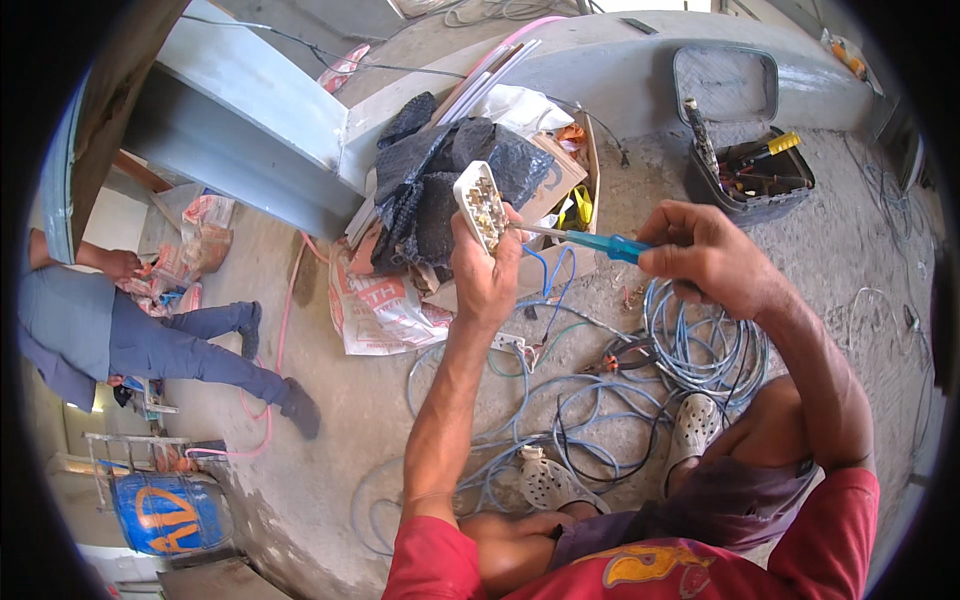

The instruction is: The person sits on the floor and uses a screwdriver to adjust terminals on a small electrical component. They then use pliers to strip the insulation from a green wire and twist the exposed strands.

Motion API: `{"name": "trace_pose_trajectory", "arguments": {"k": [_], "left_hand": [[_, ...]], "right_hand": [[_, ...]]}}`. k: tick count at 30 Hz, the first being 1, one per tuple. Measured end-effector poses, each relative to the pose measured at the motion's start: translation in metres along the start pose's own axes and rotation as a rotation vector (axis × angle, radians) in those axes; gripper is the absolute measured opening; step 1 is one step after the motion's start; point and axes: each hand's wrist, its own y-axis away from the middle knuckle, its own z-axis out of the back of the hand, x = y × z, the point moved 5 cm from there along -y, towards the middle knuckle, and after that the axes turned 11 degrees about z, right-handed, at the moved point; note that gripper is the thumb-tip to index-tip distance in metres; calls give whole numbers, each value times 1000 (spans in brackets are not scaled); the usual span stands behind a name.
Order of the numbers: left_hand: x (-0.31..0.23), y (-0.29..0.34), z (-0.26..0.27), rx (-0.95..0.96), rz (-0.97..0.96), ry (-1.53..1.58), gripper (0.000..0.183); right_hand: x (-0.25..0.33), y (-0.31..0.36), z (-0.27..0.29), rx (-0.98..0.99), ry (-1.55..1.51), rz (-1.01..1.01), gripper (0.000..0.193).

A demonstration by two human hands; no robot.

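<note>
My left hand (pixel 487 278) is closed around an opened white electrical socket unit (pixel 482 208), its brass-coloured metal parts facing up. In my right hand (pixel 712 252) is a screwdriver (pixel 610 246) with a clear blue handle, held level. Its shaft points left and reaches the lower right edge of the socket unit, beside my left fingers; the very tip is hard to make out. Below the hands, a small white piece (pixel 514 345) with blue and green wires lies on the floor.
Coiled grey-blue cable (pixel 705 335) spreads round my feet. Ahead stands a box (pixel 592 180) heaped with black bubble wrap (pixel 455 180). An open tool case (pixel 750 190) sits at the right. At the left, another person (pixel 190 335) is beside a steel beam (pixel 250 100) and a blue drum (pixel 172 512).
</note>
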Motion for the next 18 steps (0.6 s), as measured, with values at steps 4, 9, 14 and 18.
{"name": "trace_pose_trajectory", "arguments": {"k": [4, 9, 14, 18], "left_hand": [[-6, -9, 4, -64, 109, 30, 29], [-10, -9, 2, -62, 70, -3, 30], [9, -3, 5, 7, 60, -92, 29], [9, -11, 5, 5, 78, 0, 28]], "right_hand": [[24, 7, -5, -211, 637, 982, 32], [26, 16, -12, -311, 772, 1115, 28], [-6, -8, -5, 4, -320, -29, 25], [10, -3, -9, -206, 480, 764, 19]]}}
